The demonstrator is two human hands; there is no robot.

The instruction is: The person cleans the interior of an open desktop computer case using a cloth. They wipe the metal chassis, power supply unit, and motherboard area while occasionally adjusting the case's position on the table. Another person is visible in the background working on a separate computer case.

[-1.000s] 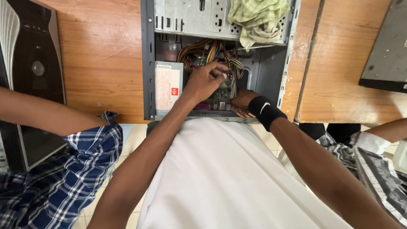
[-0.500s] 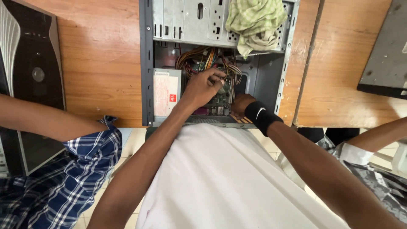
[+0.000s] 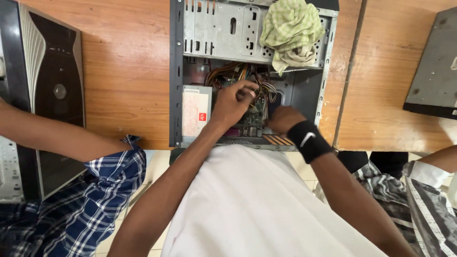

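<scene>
An open grey metal computer case (image 3: 216,33) lies on its side on the brown wooden tabletop (image 3: 126,71), its lower end reaching the near edge of that tabletop, just in front of the person's white shirt. The left hand (image 3: 232,102) reaches into the case with its fingers curled over the green circuit board (image 3: 248,124), the fingertips at the bundle of coloured wires (image 3: 233,72) near the middle of the case; whether it actually pinches a wire or a part cannot be told. The right hand (image 3: 283,119), with a black wristband (image 3: 309,140) on the wrist, rests inside the case's lower right part, fingers bent and hidden against the board, so its hold cannot be told either. A crumpled pale green checked cloth (image 3: 291,32) lies on the upper right of the case. A white labelled box-shaped unit (image 3: 196,110) sits in the lower left of the case, just beside the left hand. At the tabletop's left edge stands a black computer tower (image 3: 50,90), and another person's bare forearm (image 3: 57,138) crosses it above a blue plaid garment (image 3: 90,204). A dark grey flat panel (image 3: 433,71) lies toward the right edge.
</scene>
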